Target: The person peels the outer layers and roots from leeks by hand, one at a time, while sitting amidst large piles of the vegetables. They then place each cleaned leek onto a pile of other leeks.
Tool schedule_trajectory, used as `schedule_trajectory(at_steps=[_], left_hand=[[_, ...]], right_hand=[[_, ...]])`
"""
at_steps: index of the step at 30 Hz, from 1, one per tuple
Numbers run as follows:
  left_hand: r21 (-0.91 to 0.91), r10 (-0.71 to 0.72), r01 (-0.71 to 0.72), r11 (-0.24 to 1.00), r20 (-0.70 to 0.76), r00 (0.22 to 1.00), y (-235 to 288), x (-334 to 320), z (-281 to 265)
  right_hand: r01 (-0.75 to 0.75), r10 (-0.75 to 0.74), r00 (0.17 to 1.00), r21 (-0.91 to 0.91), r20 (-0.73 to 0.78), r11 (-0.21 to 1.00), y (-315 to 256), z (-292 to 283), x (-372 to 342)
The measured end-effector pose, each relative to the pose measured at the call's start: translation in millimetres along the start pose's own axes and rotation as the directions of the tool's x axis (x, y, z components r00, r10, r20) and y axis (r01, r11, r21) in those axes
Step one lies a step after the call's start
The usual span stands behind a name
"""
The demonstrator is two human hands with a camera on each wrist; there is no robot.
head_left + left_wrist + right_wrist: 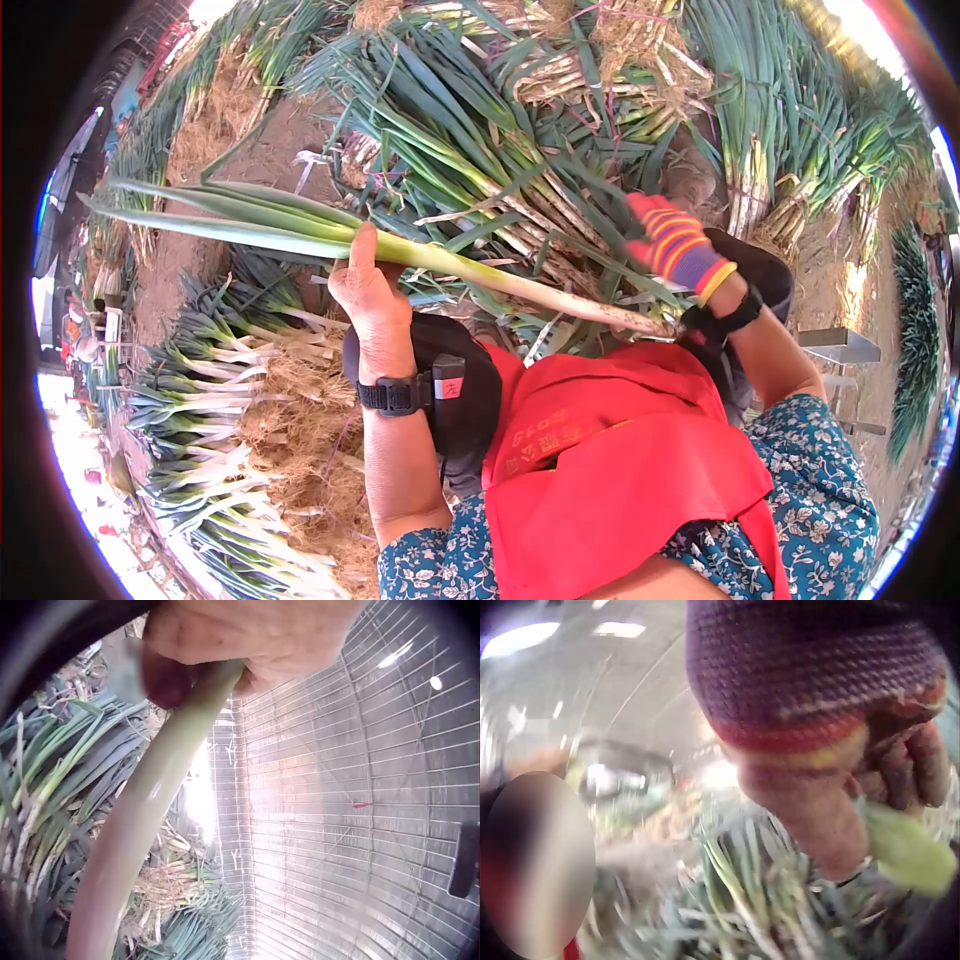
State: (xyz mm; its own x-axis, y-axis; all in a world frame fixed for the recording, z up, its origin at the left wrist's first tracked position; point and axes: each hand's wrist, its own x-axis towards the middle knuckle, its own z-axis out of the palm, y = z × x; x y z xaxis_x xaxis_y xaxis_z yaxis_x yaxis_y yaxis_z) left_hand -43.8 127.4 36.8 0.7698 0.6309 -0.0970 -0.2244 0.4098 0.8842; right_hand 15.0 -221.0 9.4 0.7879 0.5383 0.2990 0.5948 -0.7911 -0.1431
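My bare left hand (372,295) grips a long green onion (490,278) around the upper stalk, where the white shank turns into leaves. Its green leaves fan out to the left, and the root end points right, over the lap near the right knee. In the left wrist view, the pale stalk (142,810) slants down from the curled fingers. My right hand (680,245) wears a striped knit glove and is raised above the root end, apart from the stalk and blurred. A yellow-green piece of leaf (911,851) is pinched between its bare thumb and fingers in the right wrist view.
Loose green onions (480,130) lie in a heap ahead of the knees. A stacked row with bushy roots (300,430) is at the left, and tied bunches (750,110) stand at the back right. A metal stool (840,345) is at the right; a red apron (620,450) covers the lap.
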Motion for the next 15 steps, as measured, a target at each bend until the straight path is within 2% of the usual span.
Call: schedule_trajectory(at_steps=[1, 2, 3, 4, 5, 7, 10, 11, 13, 15], left_hand=[[0.006, -0.010, 0.010, 1.000, 0.005, 1.000, -2.0, -1.9, 2.4], [0.016, -0.014, 0.014, 1.000, -0.019, 1.000, -2.3, -2.4, 6.8], [0.021, -0.011, 0.012, 1.000, -0.043, 0.999, -1.3, -1.5, 12.3], [0.049, -0.019, 0.022, 0.999, -0.059, 0.998, -0.9, -3.7, 17.3], [0.047, -0.020, 0.023, 0.999, -0.054, 0.998, -1.4, -4.7, 21.8], [0.082, -0.014, 0.023, 0.996, -0.104, 0.994, -2.8, -5.1, 24.8], [0.067, -0.044, 0.051, 0.996, -0.094, 0.995, -4.9, -3.4, 21.4], [0.069, -0.080, 0.085, 0.994, -0.069, 0.994, -3.7, -4.3, 22.7], [0.074, -0.091, 0.096, 0.993, -0.065, 0.994, -4.0, -5.2, 24.0], [0.097, -0.080, 0.087, 0.991, -0.076, 0.994, -6.3, -3.1, 23.3]], right_hand=[[-0.022, 0.005, 0.996, 0.194, 0.087, 0.981, -28.2, -7.9, 6.8], [0.175, -0.170, 0.984, 0.315, -0.042, 0.933, -50.1, -6.7, 10.8], [0.281, -0.242, 0.951, 0.210, -0.191, 0.937, -71.9, 4.8, 10.8], [0.327, -0.238, 0.910, 0.235, -0.340, 0.915, -89.8, 23.1, 14.5], [0.321, -0.251, 0.919, 0.206, -0.304, 0.925, -105.1, 16.3, 23.1], [0.219, -0.173, 0.967, 0.270, -0.185, 0.938, -112.4, 25.3, 27.4], [0.215, -0.182, 0.975, 0.350, -0.125, 0.912, -112.5, 14.0, 34.8], [0.209, -0.180, 0.977, 0.349, -0.116, 0.914, -109.8, 17.1, 34.6], [0.288, -0.232, 0.956, 0.437, -0.178, 0.852, -104.6, 26.0, 33.6], [0.292, -0.230, 0.955, 0.455, -0.189, 0.841, -106.7, 27.0, 33.5]])
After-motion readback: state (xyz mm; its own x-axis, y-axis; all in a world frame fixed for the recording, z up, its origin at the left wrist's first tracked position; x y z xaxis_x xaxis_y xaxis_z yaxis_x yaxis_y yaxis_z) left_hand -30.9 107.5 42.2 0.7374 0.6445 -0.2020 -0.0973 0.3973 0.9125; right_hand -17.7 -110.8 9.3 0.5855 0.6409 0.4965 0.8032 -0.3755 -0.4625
